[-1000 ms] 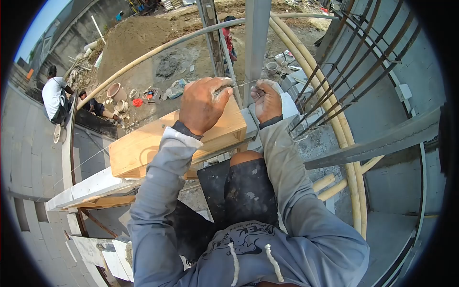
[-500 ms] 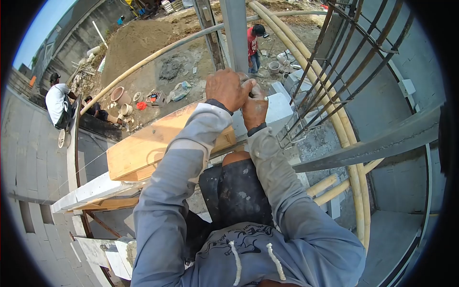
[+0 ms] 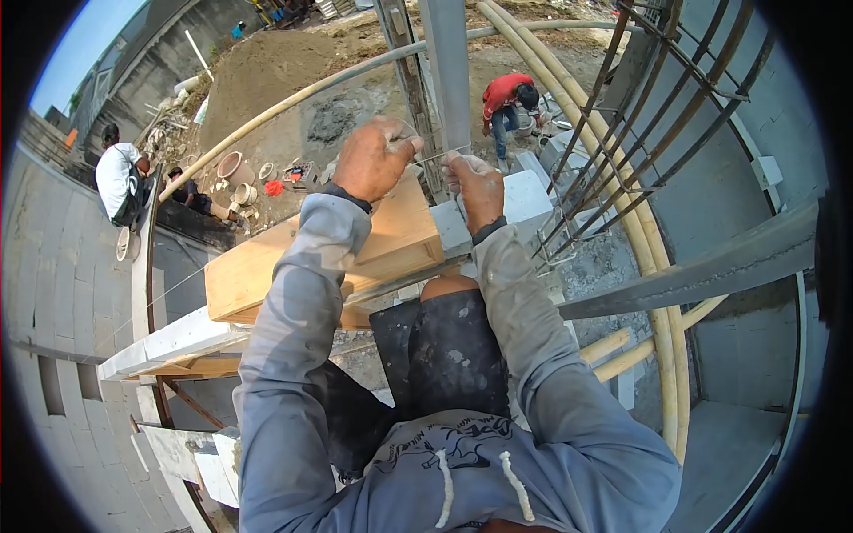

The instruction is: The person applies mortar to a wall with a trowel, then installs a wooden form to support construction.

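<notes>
Both hands are drawing apart again after being bunched together against the post half a second ago, and a thin wire [image 3: 433,157] is now stretching between them. Left hand [image 3: 373,160] is closing its fingers on the wire's left end, knuckles up, just above the far edge of the wooden plank [image 3: 267,275]. Right hand [image 3: 475,182] is pinching the wire's right end between thumb and fingers, hovering over the grey block [image 3: 524,200] that is sitting at the plank's right end. The wire is running across the front of the grey steel post [image 3: 447,71], which is rising upright just behind both hands; whether the wire is touching the post cannot be told. Rebar bars [image 3: 640,124] are leaning to the right of the right hand, with bamboo poles [image 3: 577,124] curving alongside them. Far below on the ground, a person in a red shirt [image 3: 506,98] is bending over, now further right than before, and a person in a white shirt [image 3: 117,178] is crouching beside pots [image 3: 233,166] near the sand heap [image 3: 267,71].
</notes>
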`<state>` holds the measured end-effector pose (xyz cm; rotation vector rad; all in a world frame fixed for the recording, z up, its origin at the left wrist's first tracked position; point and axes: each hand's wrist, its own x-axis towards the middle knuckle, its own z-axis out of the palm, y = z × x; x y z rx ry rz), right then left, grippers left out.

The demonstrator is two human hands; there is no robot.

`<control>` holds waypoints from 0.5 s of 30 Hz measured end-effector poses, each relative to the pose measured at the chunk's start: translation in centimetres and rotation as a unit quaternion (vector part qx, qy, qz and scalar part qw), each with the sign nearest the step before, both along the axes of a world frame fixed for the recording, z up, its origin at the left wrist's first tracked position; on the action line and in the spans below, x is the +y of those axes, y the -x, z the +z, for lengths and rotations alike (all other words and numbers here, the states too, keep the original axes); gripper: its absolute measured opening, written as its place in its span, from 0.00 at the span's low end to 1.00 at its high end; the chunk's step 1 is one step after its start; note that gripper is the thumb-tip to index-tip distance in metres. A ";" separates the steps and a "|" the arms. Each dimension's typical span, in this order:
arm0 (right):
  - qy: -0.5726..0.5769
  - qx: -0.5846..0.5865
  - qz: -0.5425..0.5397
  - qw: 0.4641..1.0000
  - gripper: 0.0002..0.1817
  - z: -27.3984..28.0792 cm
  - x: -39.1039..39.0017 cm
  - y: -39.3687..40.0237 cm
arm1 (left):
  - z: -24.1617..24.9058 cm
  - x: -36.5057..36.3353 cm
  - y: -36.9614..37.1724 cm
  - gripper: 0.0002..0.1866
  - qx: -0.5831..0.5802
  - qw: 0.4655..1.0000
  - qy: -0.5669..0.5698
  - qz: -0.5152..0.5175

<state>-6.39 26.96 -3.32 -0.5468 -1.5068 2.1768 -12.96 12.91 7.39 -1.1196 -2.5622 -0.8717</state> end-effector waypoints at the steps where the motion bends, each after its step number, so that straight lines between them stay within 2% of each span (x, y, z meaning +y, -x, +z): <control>1: 0.017 -0.001 -0.001 1.000 0.13 0.2 -0.1 0.3 | 0.2 -0.1 0.3 0.14 -0.061 0.998 0.023 0.016; 5: 0.069 -0.009 0.000 0.998 0.12 0.8 0.0 0.9 | -1.4 -0.4 1.9 0.15 -0.138 0.990 0.002 0.042; 7: 0.109 -0.032 0.001 0.994 0.10 1.1 -0.1 1.0 | -2.6 -0.7 2.7 0.13 -0.013 0.999 -0.019 0.039; 11: 0.100 -0.035 -0.001 0.994 0.08 1.5 -0.1 1.1 | -1.7 -1.4 2.4 0.13 -0.061 0.997 -0.023 0.042; 13: 0.059 -0.050 -0.014 0.997 0.07 1.3 0.2 1.1 | -1.2 -1.7 2.7 0.18 -0.102 0.992 -0.021 0.066; 15: 0.033 -0.042 -0.010 0.999 0.07 1.1 0.5 1.3 | -1.4 -1.8 3.1 0.15 -0.108 0.991 -0.047 0.063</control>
